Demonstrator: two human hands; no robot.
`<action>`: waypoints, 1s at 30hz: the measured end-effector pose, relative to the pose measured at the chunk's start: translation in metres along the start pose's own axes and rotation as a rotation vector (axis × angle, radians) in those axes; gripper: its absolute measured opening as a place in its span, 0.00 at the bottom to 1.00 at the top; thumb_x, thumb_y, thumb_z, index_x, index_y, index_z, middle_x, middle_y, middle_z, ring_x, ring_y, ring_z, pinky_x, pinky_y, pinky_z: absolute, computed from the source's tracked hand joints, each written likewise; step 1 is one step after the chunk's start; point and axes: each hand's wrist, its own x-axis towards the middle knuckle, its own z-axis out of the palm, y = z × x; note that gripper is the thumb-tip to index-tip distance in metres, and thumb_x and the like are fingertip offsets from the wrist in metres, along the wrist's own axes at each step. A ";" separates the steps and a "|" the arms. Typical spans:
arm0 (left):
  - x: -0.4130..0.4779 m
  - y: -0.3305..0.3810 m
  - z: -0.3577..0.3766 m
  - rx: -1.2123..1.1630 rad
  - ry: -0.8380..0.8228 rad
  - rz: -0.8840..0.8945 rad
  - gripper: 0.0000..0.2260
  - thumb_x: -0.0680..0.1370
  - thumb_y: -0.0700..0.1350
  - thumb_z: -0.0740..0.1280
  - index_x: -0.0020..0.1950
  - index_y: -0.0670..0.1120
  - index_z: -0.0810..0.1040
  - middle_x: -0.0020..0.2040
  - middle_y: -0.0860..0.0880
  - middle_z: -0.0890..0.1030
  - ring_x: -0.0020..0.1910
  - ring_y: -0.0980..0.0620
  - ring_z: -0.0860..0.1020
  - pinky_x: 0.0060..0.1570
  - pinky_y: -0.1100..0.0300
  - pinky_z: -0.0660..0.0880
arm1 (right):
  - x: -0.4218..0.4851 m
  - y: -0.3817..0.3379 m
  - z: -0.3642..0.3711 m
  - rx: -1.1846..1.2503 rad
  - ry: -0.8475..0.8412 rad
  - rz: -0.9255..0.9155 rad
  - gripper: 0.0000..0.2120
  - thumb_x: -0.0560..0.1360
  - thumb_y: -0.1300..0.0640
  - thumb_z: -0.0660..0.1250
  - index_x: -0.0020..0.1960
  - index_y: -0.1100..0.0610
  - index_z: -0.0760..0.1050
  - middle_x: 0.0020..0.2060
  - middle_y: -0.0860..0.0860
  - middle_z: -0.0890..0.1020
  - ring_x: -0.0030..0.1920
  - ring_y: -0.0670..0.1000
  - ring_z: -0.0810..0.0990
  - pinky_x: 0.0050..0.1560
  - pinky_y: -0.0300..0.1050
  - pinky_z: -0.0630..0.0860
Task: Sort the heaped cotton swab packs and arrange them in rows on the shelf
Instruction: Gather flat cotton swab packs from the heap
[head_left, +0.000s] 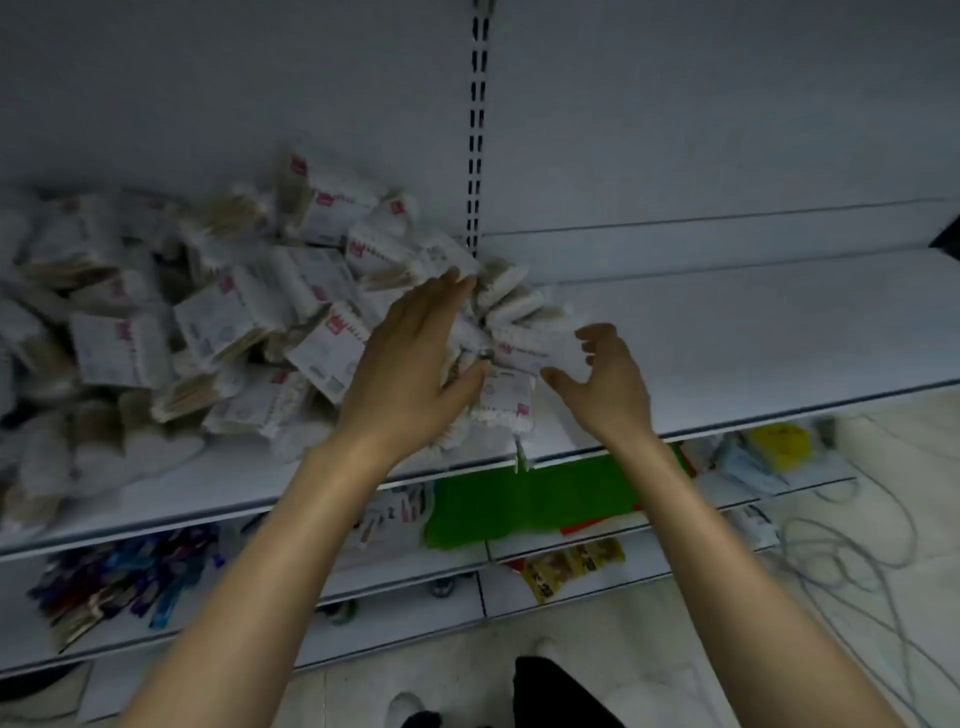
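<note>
Cotton swab packs (228, 317) are heaped left of the left hand (410, 364), whose straight fingers are laid flat on the heap's right edge, probably to steady it. One pack (506, 400) is perched between the hands, close to the shelf (753, 332) lip. The right hand (608, 384) is spread open, gripping nothing, and bare room for rows is left beyond it.

- The heap of packs (156, 332) is blurry, and the left edge of the picture cuts it off.
- The words on the packs are too fuzzy to read.
- The left hand (410, 358) hides some packs under it.
- The shelf (727, 332) hides part of the green sheet (519, 499) below it.
</note>
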 end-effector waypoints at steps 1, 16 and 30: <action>0.002 0.000 0.001 -0.011 0.018 0.004 0.31 0.77 0.56 0.61 0.78 0.47 0.58 0.77 0.46 0.60 0.75 0.48 0.58 0.73 0.56 0.54 | 0.006 -0.001 0.000 -0.031 0.001 -0.013 0.25 0.73 0.47 0.71 0.64 0.56 0.68 0.60 0.53 0.75 0.60 0.53 0.74 0.53 0.47 0.73; 0.009 0.027 0.024 -0.282 0.241 -0.237 0.33 0.75 0.54 0.67 0.77 0.50 0.58 0.74 0.55 0.64 0.73 0.53 0.64 0.71 0.48 0.64 | 0.025 0.005 -0.014 0.515 0.077 -0.165 0.10 0.73 0.64 0.71 0.48 0.54 0.72 0.41 0.42 0.78 0.40 0.36 0.77 0.41 0.29 0.73; 0.021 0.062 0.023 -0.588 0.421 -0.405 0.10 0.73 0.51 0.68 0.45 0.46 0.82 0.35 0.55 0.84 0.36 0.55 0.82 0.36 0.62 0.79 | 0.030 -0.032 -0.092 0.616 -0.231 -0.327 0.06 0.76 0.55 0.67 0.50 0.44 0.78 0.46 0.39 0.82 0.47 0.39 0.80 0.48 0.30 0.75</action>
